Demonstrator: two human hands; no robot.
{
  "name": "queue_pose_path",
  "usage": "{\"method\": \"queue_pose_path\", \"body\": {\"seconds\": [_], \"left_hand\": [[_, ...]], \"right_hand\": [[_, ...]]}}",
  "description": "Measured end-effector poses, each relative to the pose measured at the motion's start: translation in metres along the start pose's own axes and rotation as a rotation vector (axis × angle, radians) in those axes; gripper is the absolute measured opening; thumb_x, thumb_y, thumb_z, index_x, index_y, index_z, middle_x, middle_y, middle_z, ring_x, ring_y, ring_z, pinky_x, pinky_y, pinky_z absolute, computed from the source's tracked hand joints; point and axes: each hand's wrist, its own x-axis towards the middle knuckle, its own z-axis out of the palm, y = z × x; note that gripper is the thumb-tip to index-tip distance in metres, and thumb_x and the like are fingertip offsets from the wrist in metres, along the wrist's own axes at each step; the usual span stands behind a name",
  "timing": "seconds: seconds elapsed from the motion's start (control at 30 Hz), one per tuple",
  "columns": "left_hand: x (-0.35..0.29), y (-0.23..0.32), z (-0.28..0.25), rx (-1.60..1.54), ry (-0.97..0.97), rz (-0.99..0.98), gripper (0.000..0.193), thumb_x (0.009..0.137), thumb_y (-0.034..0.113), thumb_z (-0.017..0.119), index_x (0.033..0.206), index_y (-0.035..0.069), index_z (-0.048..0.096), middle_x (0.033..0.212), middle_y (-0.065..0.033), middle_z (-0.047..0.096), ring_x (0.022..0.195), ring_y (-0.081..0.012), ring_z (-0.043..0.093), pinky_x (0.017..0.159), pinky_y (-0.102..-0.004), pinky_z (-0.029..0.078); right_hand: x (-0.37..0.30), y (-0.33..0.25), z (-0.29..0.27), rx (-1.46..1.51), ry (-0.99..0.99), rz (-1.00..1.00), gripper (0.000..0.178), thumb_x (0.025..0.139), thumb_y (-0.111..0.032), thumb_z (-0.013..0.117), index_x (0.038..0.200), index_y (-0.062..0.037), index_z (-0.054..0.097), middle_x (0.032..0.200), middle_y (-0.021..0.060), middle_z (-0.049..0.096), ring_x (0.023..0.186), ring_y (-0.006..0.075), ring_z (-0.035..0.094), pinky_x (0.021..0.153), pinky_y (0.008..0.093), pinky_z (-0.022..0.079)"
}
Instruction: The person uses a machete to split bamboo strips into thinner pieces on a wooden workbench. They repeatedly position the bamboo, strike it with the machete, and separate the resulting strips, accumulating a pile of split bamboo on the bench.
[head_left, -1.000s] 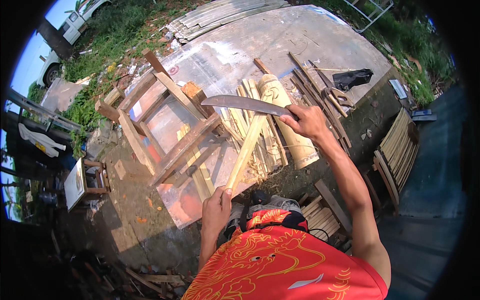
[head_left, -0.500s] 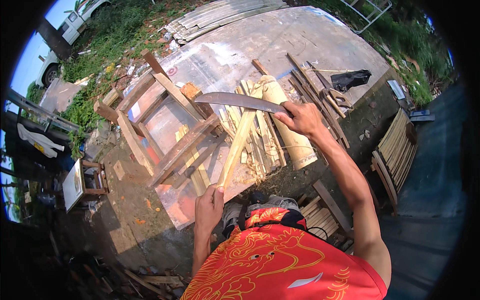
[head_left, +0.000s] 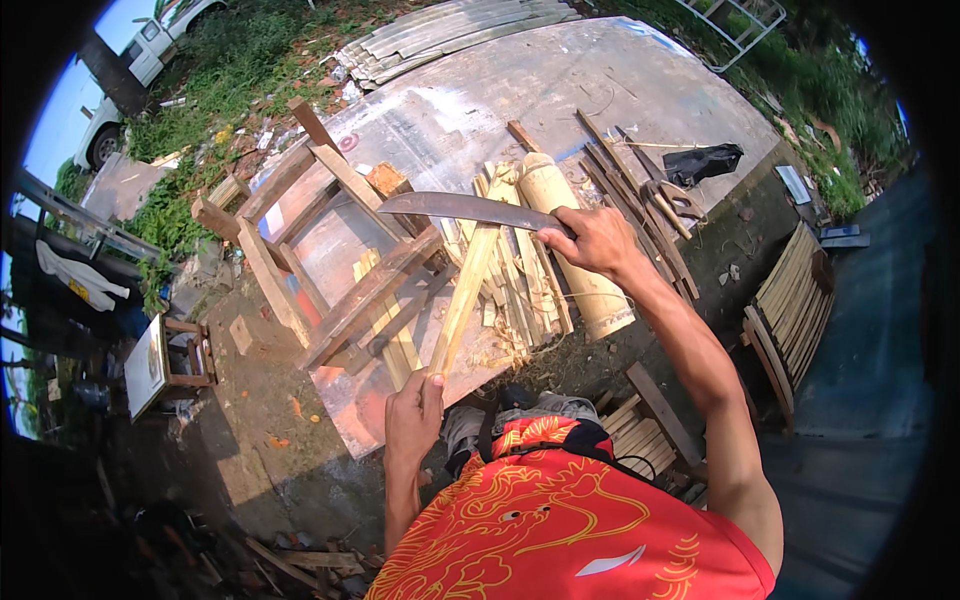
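Note:
My right hand (head_left: 597, 240) is closed round the handle of a machete (head_left: 470, 208), whose long curved blade points left. The blade lies across the far part of a pale bamboo strip (head_left: 465, 305); whether its edge bites in I cannot tell. My left hand (head_left: 412, 412) grips the strip's near end. The strip slants away from me to the right. Beneath and beside it lie several split bamboo strips (head_left: 530, 285). A thick bamboo pole (head_left: 575, 260) rests just right of them, below my right wrist.
A wooden frame (head_left: 370, 300) with legs stands at the left on the board (head_left: 440, 110). Dark wood strips (head_left: 640, 220), a handsaw (head_left: 678, 200) and a black plastic bag (head_left: 703, 163) lie right. A slatted bamboo panel (head_left: 790, 300) leans farther right; a small stool (head_left: 165, 365) stands far left.
The machete and my right hand have shifted slightly left and nearer along the strip. My left hand has moved a little left, still holding the strip.

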Motion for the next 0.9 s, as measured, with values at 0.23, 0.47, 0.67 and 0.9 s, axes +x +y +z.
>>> {"method": "queue_pose_path", "body": {"seconds": [0.23, 0.47, 0.67, 0.9], "left_hand": [[-0.015, 0.0, 0.002, 0.058, -0.044, -0.022, 0.029, 0.104, 0.024, 0.055, 0.093, -0.002, 0.064, 0.058, -0.0041, 0.055, 0.053, -0.0094, 0.053, 0.051, -0.0295, 0.041], [-0.027, 0.0, -0.003, -0.053, -0.074, 0.007, 0.028, 0.104, 0.023, 0.055, 0.101, -0.002, 0.066, 0.056, -0.0049, 0.053, 0.05, -0.0118, 0.051, 0.049, -0.0301, 0.041], [-0.026, 0.003, -0.008, -0.05, -0.015, -0.045, 0.028, 0.105, 0.024, 0.055, 0.102, -0.002, 0.067, 0.056, -0.004, 0.054, 0.05, -0.0109, 0.052, 0.05, -0.0299, 0.042], [-0.029, 0.002, -0.005, -0.014, 0.018, -0.073, 0.029, 0.105, 0.025, 0.054, 0.101, -0.001, 0.066, 0.057, -0.0041, 0.055, 0.051, -0.0112, 0.053, 0.05, -0.0305, 0.042]], "right_hand": [[0.0, -0.001, 0.0, -0.063, 0.109, 0.098, 0.063, 0.089, -0.07, 0.057, 0.076, -0.0093, 0.067, 0.055, 0.0118, 0.061, 0.052, 0.0333, 0.064, 0.051, 0.0454, 0.049], [0.012, 0.001, -0.017, -0.033, 0.113, 0.331, 0.061, 0.089, -0.069, 0.057, 0.08, -0.01, 0.069, 0.057, 0.0135, 0.063, 0.057, 0.0343, 0.066, 0.056, 0.0474, 0.051], [-0.007, 0.009, -0.002, -0.031, -0.151, 0.371, 0.069, 0.091, -0.069, 0.057, 0.086, -0.0016, 0.071, 0.06, 0.0202, 0.063, 0.064, 0.041, 0.068, 0.064, 0.0498, 0.053], [-0.034, -0.002, 0.013, 0.473, 0.181, 0.571, 0.075, 0.098, -0.065, 0.049, 0.098, 0.0055, 0.072, 0.068, 0.0246, 0.064, 0.072, 0.0342, 0.069, 0.069, 0.0466, 0.05]]}}
